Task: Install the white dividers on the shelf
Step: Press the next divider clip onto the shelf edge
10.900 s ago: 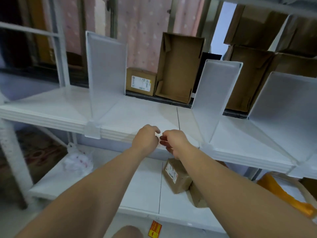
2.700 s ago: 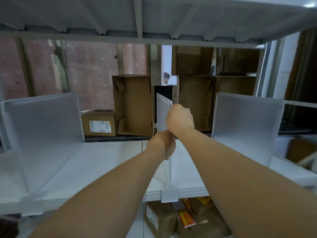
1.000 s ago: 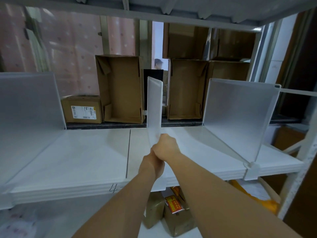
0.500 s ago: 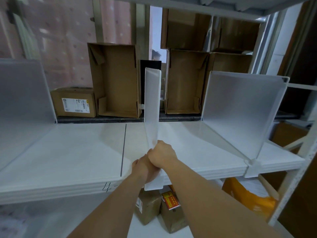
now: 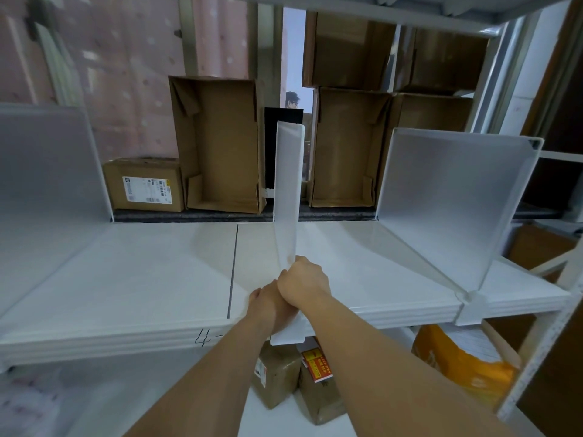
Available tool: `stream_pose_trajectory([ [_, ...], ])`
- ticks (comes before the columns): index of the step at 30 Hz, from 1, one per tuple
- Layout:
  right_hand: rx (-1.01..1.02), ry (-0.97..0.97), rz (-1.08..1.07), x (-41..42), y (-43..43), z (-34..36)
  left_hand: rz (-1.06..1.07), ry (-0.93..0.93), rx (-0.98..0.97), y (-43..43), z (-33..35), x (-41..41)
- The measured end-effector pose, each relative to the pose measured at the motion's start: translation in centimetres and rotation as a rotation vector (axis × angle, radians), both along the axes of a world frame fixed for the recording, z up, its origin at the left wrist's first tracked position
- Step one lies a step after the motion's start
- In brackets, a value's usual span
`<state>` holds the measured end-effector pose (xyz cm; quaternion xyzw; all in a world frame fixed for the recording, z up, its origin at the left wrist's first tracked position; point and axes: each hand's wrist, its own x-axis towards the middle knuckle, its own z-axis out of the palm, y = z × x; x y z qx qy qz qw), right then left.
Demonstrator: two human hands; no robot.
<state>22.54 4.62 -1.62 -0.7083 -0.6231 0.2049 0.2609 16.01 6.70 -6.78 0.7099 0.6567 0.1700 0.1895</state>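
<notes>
White shelf (image 5: 126, 279) on a metal rack, open cardboard boxes (image 5: 220, 146) standing behind it, pink wall beyond; parcels (image 5: 277, 376) on the lower shelf. Two dividers already stand, left (image 5: 41, 171) and right (image 5: 448, 197). Middle divider (image 5: 287, 184) upright, edge-on, its clip at the front lip. Right hand (image 5: 303, 287) grip closed on divider's lower front edge; left hand (image 5: 268, 305) just below, touching it, fingers hidden, grip cannot tell.

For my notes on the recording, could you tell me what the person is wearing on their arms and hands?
Nothing that shows. The left hand and the right hand are bare: no gloves, and no rings can be made out. Both forearms are uncovered down to the bottom edge of the picture, with no sleeve, watch or wristband in view.
</notes>
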Motion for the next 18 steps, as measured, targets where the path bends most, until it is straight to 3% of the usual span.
stream_pose_trajectory([
  [5, -0.026, 0.001, 0.0, 0.0, 0.0, -0.5, -0.067, 0.154, 0.055, -0.5, 0.3, -0.3],
  [15, -0.021, 0.088, -0.025, -0.2, 0.0, -1.8, -0.238, 0.175, 0.001, -0.6, -0.2, -1.5],
  [18, -0.016, 0.107, -0.04, -0.3, -0.1, -2.1, -0.23, 0.108, 0.039, -0.6, -0.4, -1.4],
])
